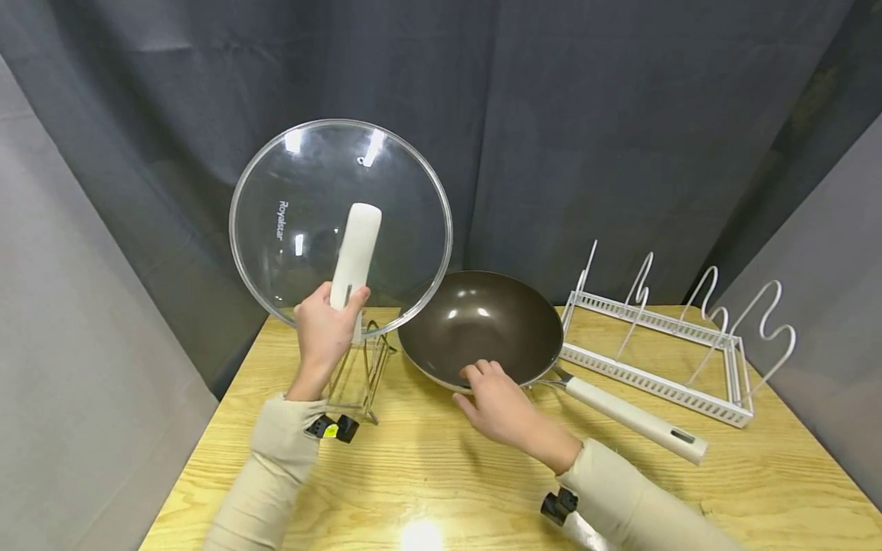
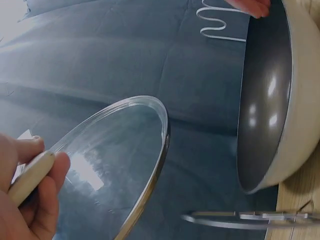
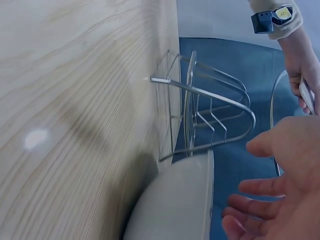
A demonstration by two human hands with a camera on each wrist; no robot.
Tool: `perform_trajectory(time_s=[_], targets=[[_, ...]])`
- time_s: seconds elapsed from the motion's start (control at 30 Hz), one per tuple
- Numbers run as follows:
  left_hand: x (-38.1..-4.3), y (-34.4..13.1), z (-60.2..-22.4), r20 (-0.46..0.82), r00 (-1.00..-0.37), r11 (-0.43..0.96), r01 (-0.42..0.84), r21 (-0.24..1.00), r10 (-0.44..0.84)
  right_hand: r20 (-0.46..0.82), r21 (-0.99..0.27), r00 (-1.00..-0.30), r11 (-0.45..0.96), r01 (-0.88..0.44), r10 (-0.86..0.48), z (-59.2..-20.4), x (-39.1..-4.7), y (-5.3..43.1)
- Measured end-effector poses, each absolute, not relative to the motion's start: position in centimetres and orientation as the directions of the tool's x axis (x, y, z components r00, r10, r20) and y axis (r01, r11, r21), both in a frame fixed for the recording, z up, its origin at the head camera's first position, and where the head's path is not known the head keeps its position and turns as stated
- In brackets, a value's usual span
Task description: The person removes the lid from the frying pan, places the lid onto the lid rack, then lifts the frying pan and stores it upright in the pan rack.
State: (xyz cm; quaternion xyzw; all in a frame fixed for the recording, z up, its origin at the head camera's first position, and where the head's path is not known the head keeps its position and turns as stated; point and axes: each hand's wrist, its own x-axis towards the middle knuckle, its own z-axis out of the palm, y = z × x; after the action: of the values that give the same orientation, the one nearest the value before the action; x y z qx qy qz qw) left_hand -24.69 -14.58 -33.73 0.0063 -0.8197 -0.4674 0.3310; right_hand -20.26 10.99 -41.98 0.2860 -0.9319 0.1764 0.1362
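Observation:
My left hand point(image 1: 322, 329) grips the white handle point(image 1: 357, 245) of a large round glass lid point(image 1: 303, 207). The lid is raised and tilted up, its clear face toward the head camera and its lower edge overlapping the wok's left rim in that view. In the left wrist view, thumb and fingers curl round the handle point(image 2: 32, 177). A dark-lined wok point(image 1: 482, 329) rests on the table with its long pale handle point(image 1: 634, 417) toward the right. By the wok's near rim is my right hand point(image 1: 499, 409), fingers loosely bent; the right wrist view shows nothing held in it.
A small metal wire rack point(image 3: 200, 90) stands left of the wok, partly hidden behind the left hand and lid. To the right, a white rack point(image 1: 654, 385) with wavy upright dividers sits on the wooden table point(image 1: 427, 474). A dark curtain point(image 1: 586, 138) hangs behind.

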Motion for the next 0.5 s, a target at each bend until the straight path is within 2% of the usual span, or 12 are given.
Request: perform_trajectory(time_s=[0.27, 0.5], targets=[[-24.6, -15.5, -33.7, 0.524, -0.768, 0.496, 0.315, 0.809, -0.367, 0.385, -0.325, -0.809, 0.754, -0.57, -0.445, -42.3, -21.9, 7.3], [-25.1, -16.2, -33.3, 0.58, -0.697, 0.586, 0.28, 0.761, -0.42, 0.417, -0.313, -0.809, 0.771, -0.555, -0.413, -42.6, -23.6, 4.9]])
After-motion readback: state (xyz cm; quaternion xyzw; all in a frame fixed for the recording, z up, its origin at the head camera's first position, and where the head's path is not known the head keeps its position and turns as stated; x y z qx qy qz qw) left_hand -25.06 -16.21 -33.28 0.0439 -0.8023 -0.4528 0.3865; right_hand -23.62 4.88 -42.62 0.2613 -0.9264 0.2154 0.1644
